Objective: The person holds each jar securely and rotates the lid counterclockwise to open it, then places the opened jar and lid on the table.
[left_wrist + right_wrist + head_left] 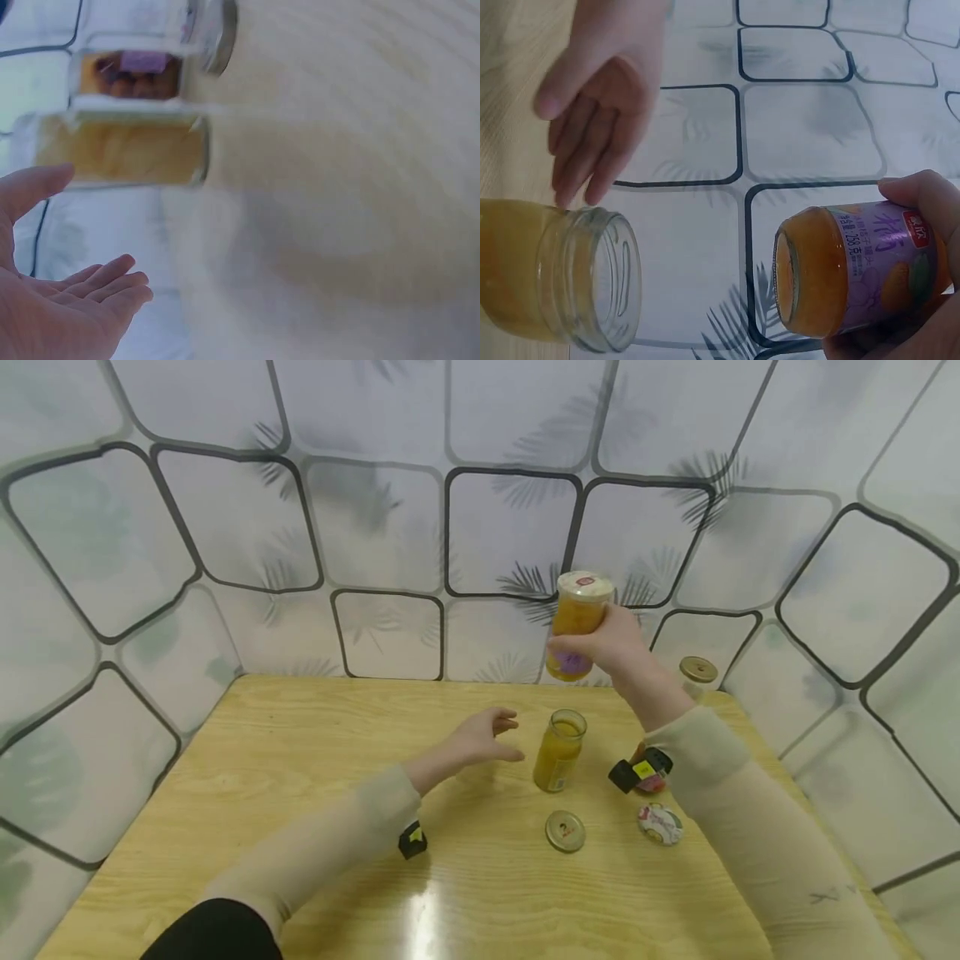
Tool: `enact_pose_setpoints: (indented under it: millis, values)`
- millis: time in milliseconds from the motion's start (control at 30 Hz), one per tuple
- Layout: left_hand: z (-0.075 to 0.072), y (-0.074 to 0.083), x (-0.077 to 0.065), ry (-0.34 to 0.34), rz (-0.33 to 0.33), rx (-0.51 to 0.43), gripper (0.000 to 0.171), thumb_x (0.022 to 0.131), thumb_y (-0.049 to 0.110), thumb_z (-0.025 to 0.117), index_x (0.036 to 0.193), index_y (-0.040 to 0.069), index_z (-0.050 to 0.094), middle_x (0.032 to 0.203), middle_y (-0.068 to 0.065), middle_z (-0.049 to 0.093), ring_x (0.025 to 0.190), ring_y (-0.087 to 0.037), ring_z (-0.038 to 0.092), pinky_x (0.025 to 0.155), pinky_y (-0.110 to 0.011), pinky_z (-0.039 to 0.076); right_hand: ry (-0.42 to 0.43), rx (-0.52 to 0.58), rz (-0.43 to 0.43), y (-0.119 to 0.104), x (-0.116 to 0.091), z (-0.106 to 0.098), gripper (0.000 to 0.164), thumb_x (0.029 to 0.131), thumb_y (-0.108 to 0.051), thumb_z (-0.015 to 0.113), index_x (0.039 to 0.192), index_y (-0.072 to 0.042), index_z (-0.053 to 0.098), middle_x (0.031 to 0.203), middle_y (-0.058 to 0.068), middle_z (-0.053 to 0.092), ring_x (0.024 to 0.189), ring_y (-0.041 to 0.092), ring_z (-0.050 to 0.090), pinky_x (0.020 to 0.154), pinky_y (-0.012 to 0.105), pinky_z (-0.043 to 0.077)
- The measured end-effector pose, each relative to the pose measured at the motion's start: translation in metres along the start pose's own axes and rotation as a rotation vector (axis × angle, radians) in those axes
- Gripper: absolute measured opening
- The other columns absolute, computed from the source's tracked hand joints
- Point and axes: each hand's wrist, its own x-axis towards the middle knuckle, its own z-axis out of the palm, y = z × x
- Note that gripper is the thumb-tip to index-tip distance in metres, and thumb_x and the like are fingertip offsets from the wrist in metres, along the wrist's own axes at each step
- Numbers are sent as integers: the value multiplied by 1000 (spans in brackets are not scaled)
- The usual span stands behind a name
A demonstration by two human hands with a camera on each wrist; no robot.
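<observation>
My right hand [611, 639] grips a lidded glass jar [576, 617] of orange fruit with a purple label [889, 262], raised well above the table. Its white lid [585, 583] faces up in the head view, and the glass base shows in the right wrist view. Below it, a lidless glass jar [558, 752] with yellow contents stands upright on the table. Just left of that jar, my left hand [474, 739] is spread with thumb and fingers apart, holding nothing. In the left wrist view the left thumb overlaps the yellow jar [127, 150].
A gold lid [565, 831] and a patterned lid [660, 824] lie on the wooden table [315, 760]. A jar with dark red contents [142, 79] stands behind the yellow one. Partly behind my right arm is a gold-topped jar [698, 670]. Patterned cloth [390, 543] surrounds the table.
</observation>
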Motion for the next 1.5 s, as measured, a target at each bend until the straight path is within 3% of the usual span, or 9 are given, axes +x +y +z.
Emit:
enact_pose_setpoints:
  millis: [267,467,733,1067,1233,1400,1500]
  values:
    - [-71,25,-29,82,25,4,66,105,21,66,161,1,38,163,-19,50,154,-39,42,125,-53,40,-50,-31,-17,3,-10,15,75,87,-15,86,151,-1,49,147,21,60,134,38,58,118,54,48]
    - [-98,62,-45,130,76,-25,66,106,32,64,162,9,40,163,-16,50,153,-33,45,126,-54,39,-96,-20,-39,6,-18,30,69,86,-13,87,145,-1,54,142,21,64,131,39,62,116,54,50]
    - [-101,94,-50,87,155,-52,68,105,33,67,164,14,38,166,-10,48,156,-29,42,127,-54,38,-152,16,-45,8,-27,50,76,83,-10,87,149,-4,50,144,20,62,131,39,62,115,55,50]
    - [-97,95,-43,28,201,-63,69,103,23,69,164,12,38,165,-12,48,155,-32,43,127,-51,38,-245,93,-81,26,-32,70,74,82,-6,85,148,-2,51,139,22,65,123,34,64,109,48,53]
    - [-97,89,-37,-76,309,-41,70,103,13,69,164,9,36,165,-14,48,153,-32,46,128,-47,38,-287,87,-92,29,-35,77,71,82,-5,85,145,-1,54,135,21,67,118,31,66,106,44,55]
    - [-99,84,-33,-203,391,-88,73,102,4,66,167,12,32,166,-13,47,148,-33,53,122,-48,46,-413,125,-143,31,-34,79,66,82,-1,83,143,-1,57,133,20,70,114,25,69,104,41,56]
    - [-99,79,-30,-287,422,-134,75,103,12,68,168,14,30,167,-13,46,144,-31,55,118,-43,49,-479,150,-187,31,-33,81,65,81,1,82,141,-2,56,128,16,71,109,22,68,100,37,56]
